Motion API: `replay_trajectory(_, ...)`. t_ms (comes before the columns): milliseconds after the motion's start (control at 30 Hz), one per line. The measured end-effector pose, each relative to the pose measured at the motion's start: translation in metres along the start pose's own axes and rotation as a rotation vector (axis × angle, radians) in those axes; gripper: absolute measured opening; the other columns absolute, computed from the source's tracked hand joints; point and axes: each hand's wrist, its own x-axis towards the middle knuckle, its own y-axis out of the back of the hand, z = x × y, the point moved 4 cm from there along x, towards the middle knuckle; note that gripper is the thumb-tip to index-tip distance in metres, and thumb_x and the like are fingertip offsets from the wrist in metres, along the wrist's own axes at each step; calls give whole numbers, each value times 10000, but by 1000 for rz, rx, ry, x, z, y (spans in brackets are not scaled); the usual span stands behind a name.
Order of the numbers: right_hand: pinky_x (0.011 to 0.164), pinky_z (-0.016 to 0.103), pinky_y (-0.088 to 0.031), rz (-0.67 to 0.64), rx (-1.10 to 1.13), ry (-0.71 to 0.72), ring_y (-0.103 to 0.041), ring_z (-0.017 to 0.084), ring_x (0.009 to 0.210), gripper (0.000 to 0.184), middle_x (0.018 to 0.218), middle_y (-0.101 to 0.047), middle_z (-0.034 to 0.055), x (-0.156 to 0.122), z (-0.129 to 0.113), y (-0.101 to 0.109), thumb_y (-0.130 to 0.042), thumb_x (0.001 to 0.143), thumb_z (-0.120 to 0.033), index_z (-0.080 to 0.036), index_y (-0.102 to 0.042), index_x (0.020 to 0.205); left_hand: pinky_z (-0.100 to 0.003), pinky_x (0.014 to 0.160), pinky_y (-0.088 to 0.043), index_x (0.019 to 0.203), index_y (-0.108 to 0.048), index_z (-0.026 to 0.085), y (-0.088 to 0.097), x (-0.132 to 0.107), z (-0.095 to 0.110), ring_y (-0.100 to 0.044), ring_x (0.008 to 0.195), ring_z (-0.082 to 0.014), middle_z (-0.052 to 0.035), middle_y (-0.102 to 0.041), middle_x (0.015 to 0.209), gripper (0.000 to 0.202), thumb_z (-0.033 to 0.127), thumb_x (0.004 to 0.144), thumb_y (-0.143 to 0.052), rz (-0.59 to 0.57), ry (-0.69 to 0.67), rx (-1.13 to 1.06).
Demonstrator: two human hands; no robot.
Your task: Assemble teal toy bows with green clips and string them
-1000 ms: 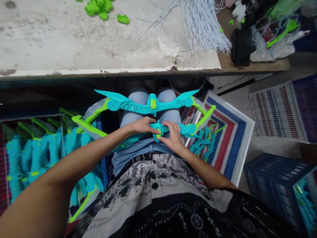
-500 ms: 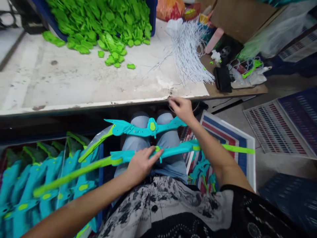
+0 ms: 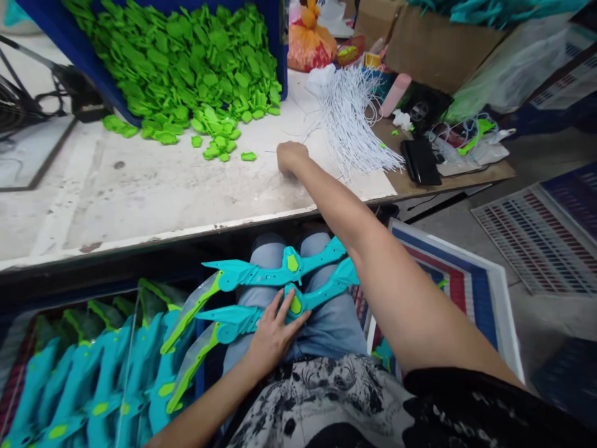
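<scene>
Toy bows (image 3: pixel 261 314), turquoise with green tips, lie across the person's lap below the near edge of the desk (image 3: pixel 140 193); two are seen, one (image 3: pixel 280 270) just beyond the other, both running roughly side to side.

Far left: a crate (image 3: pixel 69 386) beside the lap, under the desk's near edge, holds a dense stack of like bows.

Left hand (image 3: pixel 273 336): rests flat on the nearer bow at its middle, fingers spread and extended toward the green centre piece (image 3: pixel 295 305); it presses on the bow and does not wrap around it.

Upper left of the desk: a heap of small green parts (image 3: pixel 186 62) spills from a blue bin (image 3: pixel 56 31) at the far edge, with a few loose pieces (image 3: pixel 219 146) lying nearer.

Right hand (image 3: pixel 290 155): stretched out over the desk, closed into a loose fist resting on the surface, just beside the loose green pieces and a bundle of white cords (image 3: pixel 349 118). Whether the fist encloses anything cannot be told.

Right end of the desk: a black pouch (image 3: pixel 420 160) and clear bags (image 3: pixel 471 149) near the corner.

Far right: a striped tray (image 3: pixel 466 280) on the floor beside the lap.
</scene>
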Motion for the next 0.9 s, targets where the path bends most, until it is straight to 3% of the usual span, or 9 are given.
replay_trajectory(100, 908, 517, -492, -93, -74, -187, -636, 341, 1006, 229, 874, -664, 140, -7, 10, 14, -776, 606, -153, -82, -684, 804, -536, 976, -446, 1334, -507, 370, 6, -4, 1, -309, 1365, -397, -142, -270, 1526, 493, 217, 868, -559, -9, -29, -35)
replay_trajectory(167, 874, 480, -517, -59, -17, -193, -653, 321, 952, 200, 808, -666, 130, -23, 18, 31, -771, 599, -116, -70, -680, 772, -512, 989, -450, 1314, -537, 300, 17, -7, 0, -315, 1367, -377, -150, -297, 1515, 454, 241, 865, -566, -8, -70, -98)
replay_trajectory(267, 696, 397, -558, -68, 230, -244, -662, 237, 688, 137, 594, -623, 73, -65, 45, 54, -752, 608, -76, -62, -674, 720, -394, 986, -471, 1223, -590, 200, 54, 13, -17, -494, 1239, -265, -153, -535, 1330, 340, 224, 891, -521, 88, -157, -214)
replay_trajectory(367, 453, 263, -469, -104, 580, -352, -540, 130, 449, 224, 465, -567, -3, -120, 80, 67, -761, 589, -51, -86, -685, 796, -367, 969, -460, 1144, -607, 169, 105, 87, -59, -576, 1082, -217, -118, -650, 1118, 275, 221, 912, -469, 290, -64, -177)
replay_trajectory(433, 385, 208, -387, -132, 762, -399, -479, 88, 397, 226, 450, -562, -24, -156, 96, 69, -775, 570, -43, -109, -688, 768, -453, 1036, -377, 1226, -551, 127, 127, 160, -90, -484, 1200, -275, -154, -570, 1255, 354, 249, 904, -467, 331, 87, -82)
replay_trajectory(533, 343, 170, -325, -174, 907, -442, -435, 53, 362, 135, 421, -545, -35, -199, 104, 64, -767, 586, -53, -125, -663, 632, -487, 1065, -299, 1315, -459, 83, 130, 268, -115, -349, 1297, -331, -189, -424, 1399, 501, 240, 845, -531, 206, 155, 2)
replay_trajectory(633, 318, 153, -324, -183, 1035, -483, -488, 63, 374, 138, 455, -580, -25, -224, 103, 60, -773, 609, -103, -129, -640, 630, -450, 1027, -319, 1224, -513, 32, 120, 329, -128, -376, 1246, -344, -220, -473, 1312, 404, 197, 855, -493, 150, 362, 33)
replay_trajectory(767, 337, 152, -393, -167, 1301, -502, -563, 79, 424, 235, 576, -652, 2, -243, 104, 59, -811, 612, -211, -129, -633, 741, -424, 977, -353, 1082, -553, -27, 119, 343, -133, -446, 1168, -320, -223, -536, 1209, 316, 210, 902, -447, 91, 509, -11)
replay_trajectory(900, 433, 163, -488, -135, 1514, -509, -606, 83, 496, 337, 635, -679, 21, -276, 103, 52, -855, 551, -252, -107, -675, 796, -326, 816, -436, 883, -622, 57, 120, 310, -100, -572, 856, -196, -100, -642, 867, 215, 237, 856, -507, 46, 502, -265)
